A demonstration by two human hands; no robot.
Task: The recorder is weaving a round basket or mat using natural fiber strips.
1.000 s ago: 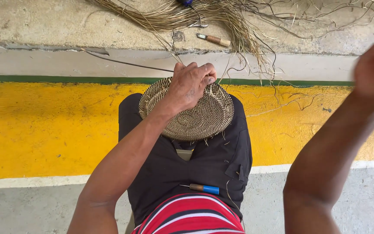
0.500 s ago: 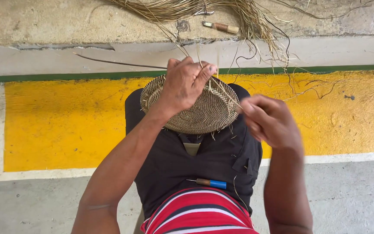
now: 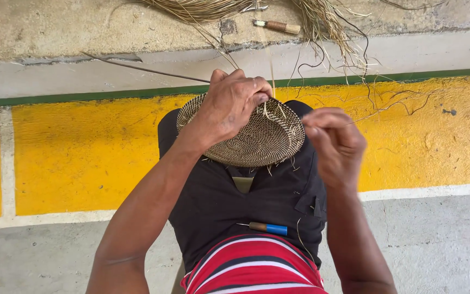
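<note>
Coiling in progress. Left hand (image 3: 229,106) clamps the woven disc (image 3: 246,136) at frame centre, on the lap; right hand (image 3: 333,139) pinches a fibre strand (image 3: 387,111). Judged next: draw it tight.

An outdoor craft spot on the ground: bare concrete floor (image 3: 436,250) at the bottom of the frame, a yellow painted band (image 3: 82,158) across the middle, and loose straw (image 3: 322,16) beside a wooden-handled tool (image 3: 277,25) along the top edge.
</note>
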